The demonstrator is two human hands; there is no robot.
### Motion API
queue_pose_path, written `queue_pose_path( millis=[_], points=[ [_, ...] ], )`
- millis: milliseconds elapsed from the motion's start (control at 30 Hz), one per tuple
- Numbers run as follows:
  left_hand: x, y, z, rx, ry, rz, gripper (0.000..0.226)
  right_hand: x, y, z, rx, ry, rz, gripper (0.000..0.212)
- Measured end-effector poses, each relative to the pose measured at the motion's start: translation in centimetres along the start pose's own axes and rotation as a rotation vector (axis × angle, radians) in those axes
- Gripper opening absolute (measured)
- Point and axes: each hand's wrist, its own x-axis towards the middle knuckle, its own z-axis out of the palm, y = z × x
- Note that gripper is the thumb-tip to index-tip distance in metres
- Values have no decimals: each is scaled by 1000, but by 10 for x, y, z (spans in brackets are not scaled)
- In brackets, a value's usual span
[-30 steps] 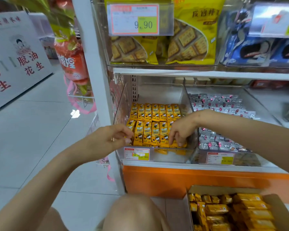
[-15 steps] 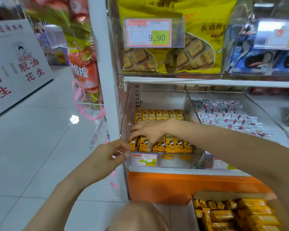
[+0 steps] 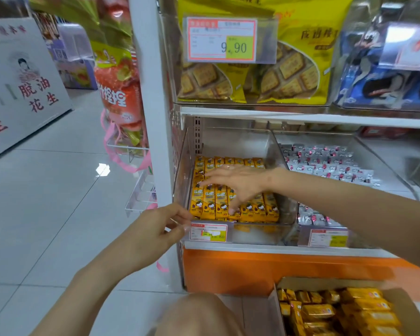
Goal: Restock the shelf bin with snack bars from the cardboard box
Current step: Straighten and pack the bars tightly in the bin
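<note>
While snack bars in the bin are pressed flat by the right hand, fingers wide, its seven-o'clock corner is pinched by the left hand. Likely next, more bars are to be fetched from the box at five o'clock.

right hand reaches across to the left, palm down, fingers straight and spread. left hand lower, forearm extended forward, fingers loosely curled, grip unclear. bare knee bottom centre.
</note>
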Motion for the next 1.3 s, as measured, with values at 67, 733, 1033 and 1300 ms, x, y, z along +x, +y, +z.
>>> queue_pose_path(
  millis=[67, 733, 1033, 1300],
  points=[
    [4, 3, 2, -26, -21, 10, 20, -8, 6, 13, -87, -11, 79, 114],
    [109, 17, 40, 482, -293, 202, 60, -45, 30, 16, -53, -20, 208, 106],
    [173, -8, 85, 958, -496, 326, 120, -117, 51, 9, -39, 141, 161, 46],
    [171, -18, 99, 916, -423, 358, 109, -120, 56, 26, 172, 302, 113, 37]
  ],
)
